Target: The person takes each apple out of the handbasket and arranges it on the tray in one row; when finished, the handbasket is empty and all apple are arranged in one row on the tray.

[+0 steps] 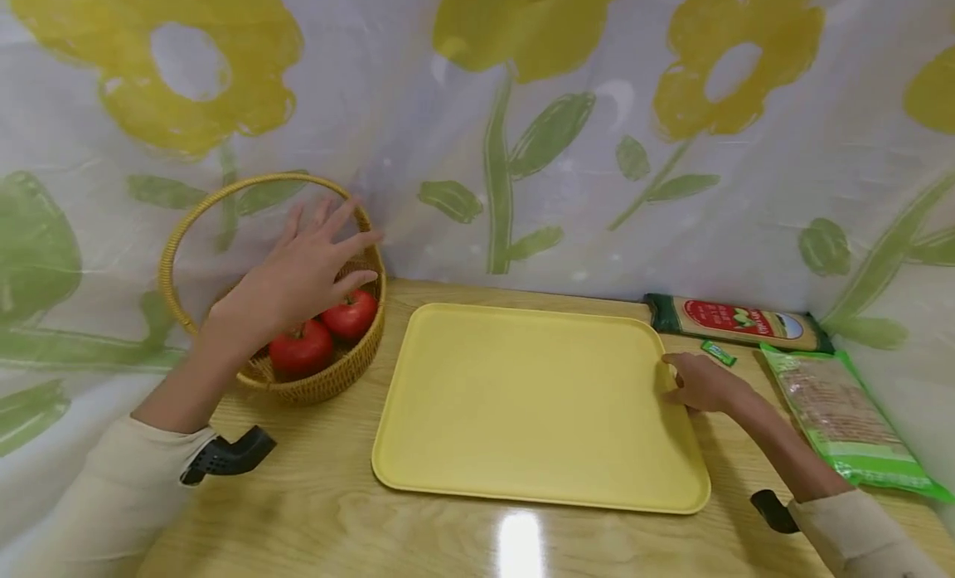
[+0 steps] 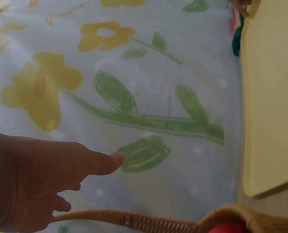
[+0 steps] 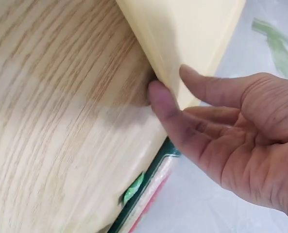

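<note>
Your right hand [image 1: 705, 382] pinches the right rim of the smooth, round-cornered yellow rectangular tray [image 1: 530, 404], its long axis running left to right on the pale wood-grain worktop [image 1: 328, 495]. Your left hand [image 1: 309, 267], fingers loosely spread, is over the tan woven basket [image 1: 339, 377] of glossy red fruit [image 1: 302, 352]. Worktop shows along the tray's near edge and between tray and basket.

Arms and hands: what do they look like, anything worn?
Left hand and right hand: no gloves or rings visible. Left sleeve and right sleeve: cream. Left cuff piece and right cuff piece: black, curved. No cables visible.
</note>
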### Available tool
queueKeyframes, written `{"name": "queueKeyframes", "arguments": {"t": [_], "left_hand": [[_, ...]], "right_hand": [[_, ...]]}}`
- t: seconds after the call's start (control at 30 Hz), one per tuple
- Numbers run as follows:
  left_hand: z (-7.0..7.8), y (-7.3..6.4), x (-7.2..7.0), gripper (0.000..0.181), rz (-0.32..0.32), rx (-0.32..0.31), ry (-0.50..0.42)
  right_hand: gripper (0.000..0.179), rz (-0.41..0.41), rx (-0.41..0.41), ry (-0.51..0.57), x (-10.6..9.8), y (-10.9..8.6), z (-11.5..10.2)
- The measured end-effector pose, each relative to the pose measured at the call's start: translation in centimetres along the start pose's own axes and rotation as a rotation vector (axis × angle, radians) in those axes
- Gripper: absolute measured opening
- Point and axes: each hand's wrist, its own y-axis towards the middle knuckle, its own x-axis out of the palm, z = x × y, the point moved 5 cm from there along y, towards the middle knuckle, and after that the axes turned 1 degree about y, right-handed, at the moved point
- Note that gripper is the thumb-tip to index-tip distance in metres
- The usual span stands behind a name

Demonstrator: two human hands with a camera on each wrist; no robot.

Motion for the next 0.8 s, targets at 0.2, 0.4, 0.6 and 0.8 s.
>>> {"name": "queueKeyframes", "arguments": {"t": [0.2, 0.4, 0.6, 0.8], "left_hand": [[-2.1, -0.5, 0.2, 0.054, -0.037, 0.006, 0.025], [-3.6, -0.2, 0.9, 0.049, -0.098, 0.059, -0.011], [-5.1, -0.3, 1.6, 0.050, -0.216, 0.095, -0.061], [-6.3, 0.1, 2.6, 0.055, -0.360, 0.077, -0.035]], "right_hand": [[0.069, -0.040, -0.006, 0.092, 0.2, 0.7, 0.9], [0.027, -0.138, 0.072, 0.191, 0.6, 1.4, 2.1], [0.022, -0.249, 0.141, 0.240, 0.8, 2.1, 2.0], [0.023, -0.304, 0.203, 0.187, 0.4, 2.4, 1.7]]}}
